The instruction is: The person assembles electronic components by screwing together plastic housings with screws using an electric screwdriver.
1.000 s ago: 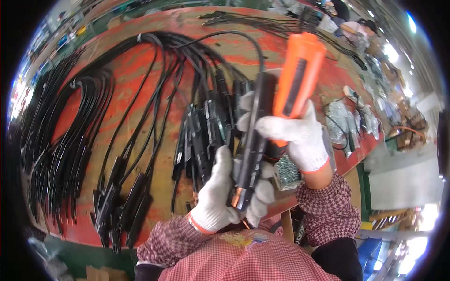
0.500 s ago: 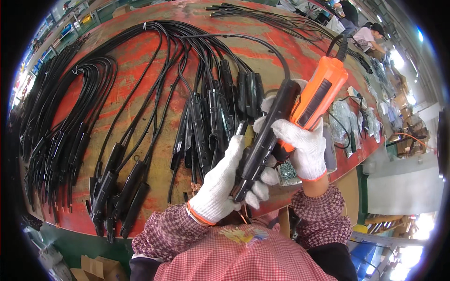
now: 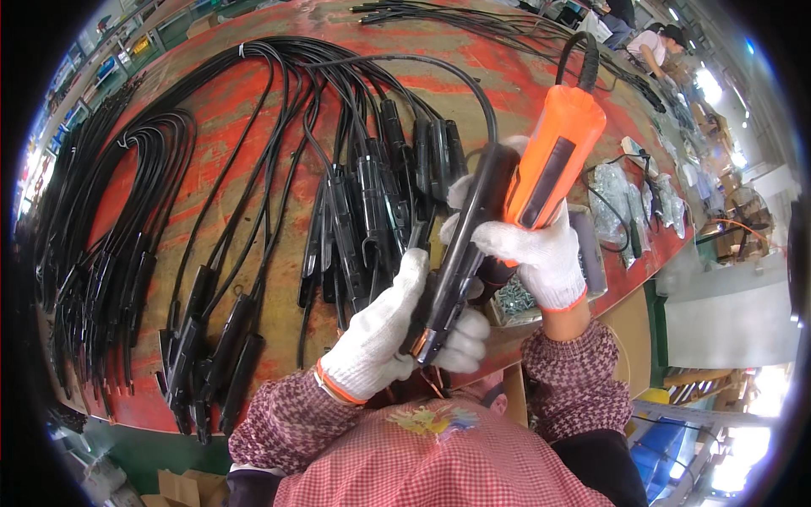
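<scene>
A black electrode holder (image 3: 460, 253) lies slanted across both my gloved hands, a black cable (image 3: 477, 80) running from its upper end. Copper shows at its lower tip. My left hand (image 3: 372, 334), in a white knit glove, is closed round the lower part, thumb along the left side and fingers curled to the right side. My right hand (image 3: 545, 266) is closed round an orange electric screwdriver (image 3: 562, 127), its thumb lying over the holder's handle and its fingertips showing on the far side. The screwdriver's lower end is hidden behind the holder and hand.
Several black holders (image 3: 372, 203) with bundled cables (image 3: 194, 72) cover the worn red table (image 3: 253, 139) ahead and left. A tray of small screws (image 3: 513, 304) sits beside my right wrist. Clear plastic bags (image 3: 617, 198) lie farther right. Another person (image 3: 650, 46) works at the far right.
The holder and screwdriver have shifted slightly left, and the screwdriver stands a little more upright. Copper now shows at the holder's lower tip, which looked dark before.
</scene>
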Demonstrator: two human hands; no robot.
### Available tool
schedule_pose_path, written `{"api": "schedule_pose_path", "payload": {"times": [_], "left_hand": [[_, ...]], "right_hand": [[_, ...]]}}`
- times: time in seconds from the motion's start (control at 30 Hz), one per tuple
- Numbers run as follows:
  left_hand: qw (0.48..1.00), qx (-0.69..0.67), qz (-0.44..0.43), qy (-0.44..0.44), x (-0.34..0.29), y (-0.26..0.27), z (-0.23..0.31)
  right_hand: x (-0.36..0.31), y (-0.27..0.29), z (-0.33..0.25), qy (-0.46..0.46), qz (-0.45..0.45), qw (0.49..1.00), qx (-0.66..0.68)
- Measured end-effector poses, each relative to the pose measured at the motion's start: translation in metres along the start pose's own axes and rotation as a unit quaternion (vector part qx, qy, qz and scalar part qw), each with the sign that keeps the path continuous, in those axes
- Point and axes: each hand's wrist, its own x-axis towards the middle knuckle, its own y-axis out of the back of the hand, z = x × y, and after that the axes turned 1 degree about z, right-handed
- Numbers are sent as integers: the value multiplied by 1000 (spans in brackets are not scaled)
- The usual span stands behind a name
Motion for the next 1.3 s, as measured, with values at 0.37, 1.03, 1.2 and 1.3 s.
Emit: {"api": "schedule_pose_path", "payload": {"times": [0.37, 1.03, 1.2, 1.3], "left_hand": [[989, 27, 49, -137, 16, -5, -24], [994, 35, 57, -84, -2, -14, -9], [994, 61, 40, -79, 9, -2, -21], [978, 126, 101, -130, 8, 1, -20]], "right_hand": [[-7, -9, 10, 11, 108, 991, 80], [-15, 4, 31, 94, 156, 982, -60], [-17, -20, 14, 63, 185, 980, -45], [-18, -5, 29, 67, 174, 982, 21]]}}
